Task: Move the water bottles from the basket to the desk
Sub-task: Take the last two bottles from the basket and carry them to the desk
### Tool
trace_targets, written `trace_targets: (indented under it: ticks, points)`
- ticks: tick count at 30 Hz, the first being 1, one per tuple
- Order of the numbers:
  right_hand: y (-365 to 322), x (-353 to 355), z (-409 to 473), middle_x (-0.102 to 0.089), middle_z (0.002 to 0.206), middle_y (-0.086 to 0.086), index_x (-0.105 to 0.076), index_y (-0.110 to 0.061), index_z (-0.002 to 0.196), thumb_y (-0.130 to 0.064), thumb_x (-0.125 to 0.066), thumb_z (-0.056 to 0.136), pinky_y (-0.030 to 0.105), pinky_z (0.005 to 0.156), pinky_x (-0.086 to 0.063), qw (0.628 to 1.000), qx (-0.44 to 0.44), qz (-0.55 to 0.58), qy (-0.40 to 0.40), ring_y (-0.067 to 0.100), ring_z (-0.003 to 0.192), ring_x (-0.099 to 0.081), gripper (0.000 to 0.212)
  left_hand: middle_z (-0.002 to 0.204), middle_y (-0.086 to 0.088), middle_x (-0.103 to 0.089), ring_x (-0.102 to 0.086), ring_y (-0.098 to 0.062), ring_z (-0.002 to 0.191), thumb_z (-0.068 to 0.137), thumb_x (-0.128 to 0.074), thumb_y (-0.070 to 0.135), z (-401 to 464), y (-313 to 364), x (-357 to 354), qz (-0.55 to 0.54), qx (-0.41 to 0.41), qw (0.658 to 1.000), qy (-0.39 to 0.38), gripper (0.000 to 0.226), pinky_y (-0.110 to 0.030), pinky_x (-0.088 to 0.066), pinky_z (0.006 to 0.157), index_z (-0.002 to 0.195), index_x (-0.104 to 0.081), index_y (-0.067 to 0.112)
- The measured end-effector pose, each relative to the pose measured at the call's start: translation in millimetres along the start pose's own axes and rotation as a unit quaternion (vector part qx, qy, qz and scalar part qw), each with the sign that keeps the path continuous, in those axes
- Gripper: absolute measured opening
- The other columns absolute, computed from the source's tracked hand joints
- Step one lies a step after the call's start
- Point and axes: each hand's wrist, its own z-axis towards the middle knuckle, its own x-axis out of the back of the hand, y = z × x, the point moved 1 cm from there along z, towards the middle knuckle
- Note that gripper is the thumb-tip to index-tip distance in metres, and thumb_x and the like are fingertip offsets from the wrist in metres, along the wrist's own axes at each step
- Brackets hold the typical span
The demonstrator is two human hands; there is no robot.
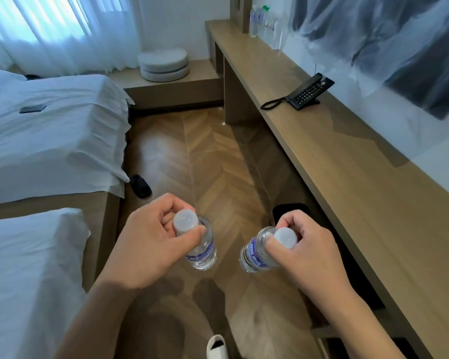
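While both hands are full, here is how the scene lies.

Left bottle: a clear water bottle [201, 248] with a white cap and a blue label hangs above the wood floor [213, 156], held by the neck.
Left hand: the left hand [147, 242] has thumb and fingers curled round the neck just under the cap, clamped on the bottle.
Right bottle: a second water bottle [255, 256] of the same kind, tilted with its base toward the left, also hangs over the floor and is apart from the first.
Right hand: the right hand [306, 252] pinches it at the neck, fingers wrapped round below the white cap.
Desk: the long wooden desk [347, 156] runs along the right wall, just beside the right hand.
Bottles on desk: a cluster of bottles [266, 24] stands at the desk's far end, one with a green cap; blurred.
Telephone: a black telephone [307, 93] sits mid-desk against the wall.
Beds: two white-sheeted beds [49, 130] lie to the left, a dark flat object [33, 108] on the farther one.
Cushions: two round cushions [163, 64] are stacked by the curtain [62, 29].
Floor items: a dark slipper [140, 186] by the bed, a white shoe [217, 347] at the bottom edge.
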Motion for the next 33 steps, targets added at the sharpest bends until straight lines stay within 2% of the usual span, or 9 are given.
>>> trace_targets:
  ticks: [3, 6, 11, 15, 18, 22, 25, 28, 33]
  points:
    - [-8, -9, 46, -0.059, 0.072, -0.006, -0.056, -0.027, 0.077, -0.037, -0.071, 0.071, 0.024, 0.048, -0.053, 1.000, 0.000, 0.005, 0.014, 0.006, 0.075, -0.061, 0.020, 0.069, 0.015, -0.069, -0.064, 0.002, 0.060, 0.070, -0.085, 0.015, 52, -7, 6, -0.025, 0.012, 0.999, 0.039, 0.024, -0.009, -0.047, 0.054, 0.083, -0.067, 0.022]
    - [-9, -14, 93, -0.060, 0.077, -0.010, -0.057, -0.025, 0.075, -0.033, -0.072, 0.070, 0.022, 0.047, -0.051, 0.999, 0.005, 0.012, 0.029, 0.009, 0.071, -0.061, 0.019, 0.064, 0.007, -0.067, -0.059, -0.001, 0.054, 0.072, -0.084, 0.010, 98, -10, 8, -0.053, 0.020, 0.997, 0.048, 0.021, -0.011, -0.047, 0.050, 0.081, -0.067, 0.018]
    - [-14, -26, 175, -0.062, 0.075, -0.013, -0.059, -0.025, 0.076, -0.035, -0.072, 0.070, 0.026, 0.056, -0.051, 0.999, 0.048, 0.004, 0.014, 0.011, 0.073, -0.061, 0.017, 0.065, 0.000, -0.068, -0.062, -0.010, 0.053, 0.062, -0.078, 0.034, 171, -14, 8, -0.052, 0.053, 0.995, 0.062, 0.022, -0.026, -0.053, 0.050, 0.078, -0.066, 0.025]
    - [-24, -28, 240, -0.060, 0.070, -0.011, -0.058, -0.027, 0.076, -0.051, -0.062, 0.065, 0.017, 0.053, -0.047, 0.996, 0.084, 0.023, 0.016, 0.008, 0.072, -0.061, 0.027, 0.070, 0.002, -0.069, -0.067, -0.014, 0.064, 0.069, -0.087, 0.027, 229, -1, 10, -0.019, 0.034, 0.997, 0.071, 0.024, -0.026, -0.055, 0.055, 0.078, -0.065, 0.027]
    - [-33, -37, 281, -0.060, 0.070, -0.013, -0.057, -0.031, 0.078, -0.061, -0.052, 0.063, 0.012, 0.052, -0.043, 0.995, 0.094, 0.028, 0.008, 0.002, 0.075, -0.061, 0.034, 0.068, 0.003, -0.067, -0.063, -0.009, 0.057, 0.072, -0.084, 0.023, 266, 2, 17, -0.004, 0.023, 0.995, 0.100, 0.020, -0.021, -0.052, 0.051, 0.077, -0.065, 0.025]
    - [-46, -47, 330, -0.060, 0.071, -0.013, -0.056, -0.032, 0.078, -0.057, -0.059, 0.066, 0.010, 0.051, -0.045, 0.994, 0.099, 0.034, 0.003, -0.001, 0.079, -0.061, 0.028, 0.067, 0.004, -0.068, -0.061, -0.016, 0.055, 0.063, -0.079, 0.039, 307, -2, 27, 0.006, 0.035, 0.992, 0.122, 0.025, -0.029, -0.051, 0.051, 0.078, -0.066, 0.024]
    - [-53, -62, 368, -0.061, 0.074, -0.012, -0.057, -0.033, 0.081, -0.049, -0.066, 0.071, 0.012, 0.053, -0.047, 0.995, 0.090, 0.026, -0.012, 0.000, 0.078, -0.062, 0.021, 0.068, 0.005, -0.070, -0.063, -0.016, 0.055, 0.067, -0.085, 0.033, 341, -16, 34, 0.010, 0.038, 0.992, 0.118, 0.024, -0.037, -0.055, 0.054, 0.078, -0.065, 0.026]
    - [-61, -85, 405, -0.062, 0.075, -0.011, -0.056, -0.034, 0.081, -0.048, -0.067, 0.071, 0.015, 0.057, -0.051, 0.996, 0.082, 0.025, -0.026, 0.004, 0.074, -0.064, 0.020, 0.068, 0.006, -0.069, -0.061, -0.011, 0.052, 0.072, -0.082, 0.026, 378, -38, 45, 0.023, 0.043, 0.993, 0.108, 0.019, -0.033, -0.053, 0.053, 0.076, -0.064, 0.028]
    - [-80, -132, 471, -0.061, 0.071, -0.010, -0.059, -0.030, 0.080, -0.044, -0.070, 0.072, 0.014, 0.052, -0.049, 0.996, 0.076, 0.016, -0.031, 0.001, 0.075, -0.063, 0.019, 0.066, 0.005, -0.069, -0.059, -0.009, 0.051, 0.070, -0.083, 0.025, 451, -73, 77, 0.004, 0.045, 0.994, 0.103, 0.024, -0.035, -0.052, 0.055, 0.080, -0.063, 0.033]
